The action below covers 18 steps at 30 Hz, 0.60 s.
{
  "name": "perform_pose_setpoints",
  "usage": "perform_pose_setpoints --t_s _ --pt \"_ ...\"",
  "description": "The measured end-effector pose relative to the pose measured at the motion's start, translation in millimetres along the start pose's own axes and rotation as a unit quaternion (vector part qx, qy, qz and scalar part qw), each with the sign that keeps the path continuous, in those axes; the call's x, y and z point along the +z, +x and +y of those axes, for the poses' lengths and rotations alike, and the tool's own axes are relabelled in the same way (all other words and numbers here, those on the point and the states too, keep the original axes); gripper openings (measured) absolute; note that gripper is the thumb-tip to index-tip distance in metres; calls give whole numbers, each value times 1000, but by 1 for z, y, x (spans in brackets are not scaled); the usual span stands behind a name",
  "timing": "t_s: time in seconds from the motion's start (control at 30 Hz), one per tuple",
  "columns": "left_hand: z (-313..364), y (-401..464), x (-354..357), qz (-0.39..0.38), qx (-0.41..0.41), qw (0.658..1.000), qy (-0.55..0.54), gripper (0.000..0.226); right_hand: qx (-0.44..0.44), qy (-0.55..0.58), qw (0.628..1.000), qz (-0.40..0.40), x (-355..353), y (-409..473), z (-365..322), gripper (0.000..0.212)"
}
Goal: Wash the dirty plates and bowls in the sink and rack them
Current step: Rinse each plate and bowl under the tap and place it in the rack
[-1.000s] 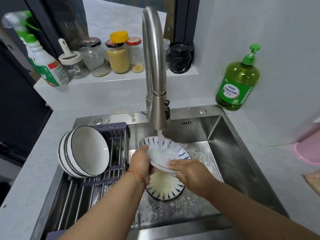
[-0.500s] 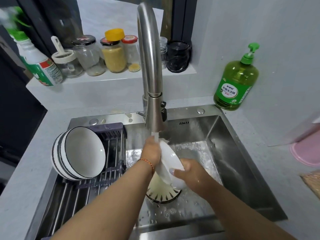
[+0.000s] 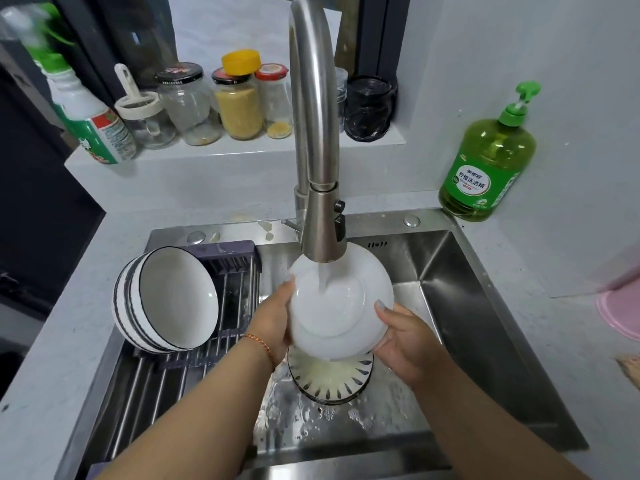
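plate in hand: i see a round white ceramic plate (image 3: 337, 306), underside turned up toward me, tilted and held directly under the spout.
water: a stream falls from the brushed steel gooseneck tap (image 3: 317, 140) onto the plate's foot ring.
left hand: my left hand (image 3: 273, 322) grips the plate's left rim, fingers curled behind it where i cannot see them, a thin orange cord bracelet (image 3: 260, 344) at the wrist.
right hand: my right hand (image 3: 405, 336) pinches the right rim, one fingertip laid over the edge and the rest beneath.
plate below: a white plate with dark blue dashes round its rim (image 3: 330, 379) lies flat on the floor of the stainless steel sink (image 3: 485, 317), just under the held plate; it appears to hold cloudy yellowish water, though the blur leaves this uncertain.
rack: a dark-framed roll-up rack of steel rods (image 3: 194, 341) spans the sink's left part.
racked bowls: white bowls with dark blue bands (image 3: 166, 299) lean on their sides on the rack, nested, openings facing right.
counter, right: a green pump bottle of dish liquid (image 3: 488, 164) stands at the sink's back right corner.
ledge: glass jars (image 3: 239, 98) and a white and green spray bottle (image 3: 86, 116) stand in a row behind the tap.
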<state>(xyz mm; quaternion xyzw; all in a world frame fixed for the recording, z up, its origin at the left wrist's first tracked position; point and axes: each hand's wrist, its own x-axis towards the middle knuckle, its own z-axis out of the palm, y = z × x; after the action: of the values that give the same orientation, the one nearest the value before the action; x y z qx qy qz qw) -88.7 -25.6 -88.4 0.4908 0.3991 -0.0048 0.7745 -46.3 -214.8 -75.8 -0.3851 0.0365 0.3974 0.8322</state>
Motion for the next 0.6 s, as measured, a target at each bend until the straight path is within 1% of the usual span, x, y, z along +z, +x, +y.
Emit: perform_pose_setpoints --t_s 0.03,0.07,0.13,0.17,0.2,0.23,0.3,0.33,0.47,0.53,0.6 --pt "2 -4 -4 -11 -1 1000 -25 28 3 24 1000 0 2 5 3 41" --pt "4 -6 -8 -24 1 998 -53 25 4 48 999 -1 2 9 6 50" --pt "8 -13 -13 -51 16 993 -109 29 10 97 995 0 4 17 15 83" --pt "10 -15 -16 -59 29 990 -126 33 11 121 993 3 5 21 20 91" --pt "12 -16 -17 -61 41 989 -131 34 10 136 991 6 6 24 26 93" --pt "14 -19 -18 -55 49 990 -124 31 11 149 989 9 9 27 31 88" --pt "16 -22 -20 -26 61 993 -103 26 10 160 986 43 15 32 38 65" --pt "15 -22 -21 -11 62 994 -94 26 8 164 985 57 17 35 40 58" --pt "1 -19 -31 21 19 999 -44 35 -1 162 984 69 24 39 31 51" --pt "-3 -22 -35 23 0 1000 15 41 8 108 992 60 28 33 21 48" --pt "-4 -20 -38 36 0 996 84 49 0 17 999 51 31 26 12 43"
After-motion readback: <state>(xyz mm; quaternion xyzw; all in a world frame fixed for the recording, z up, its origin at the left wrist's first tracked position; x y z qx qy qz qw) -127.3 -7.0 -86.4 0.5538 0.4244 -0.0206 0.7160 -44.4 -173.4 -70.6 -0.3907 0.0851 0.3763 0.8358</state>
